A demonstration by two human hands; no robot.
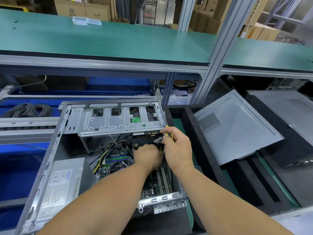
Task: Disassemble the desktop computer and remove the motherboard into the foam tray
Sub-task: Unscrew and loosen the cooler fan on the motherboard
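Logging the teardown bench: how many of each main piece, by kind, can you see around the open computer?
Open computer case: 1
Motherboard, inside the case: 1
Power supply, inside the case: 1
Drive cage: 1
Loose side panel, leaning in the black foam tray: 1
Foam tray: 1
Cable coil: 1
Total: 7

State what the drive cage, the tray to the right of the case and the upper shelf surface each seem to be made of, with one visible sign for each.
Drive cage: probably bare sheet steel; dull silver, with stamped ribs and punched holes.
Tray: likely black foam; matte, with thick, soft-looking walls.
Upper shelf surface: looks like a green rubber or vinyl mat, smooth with a slight sheen; a seam shows.
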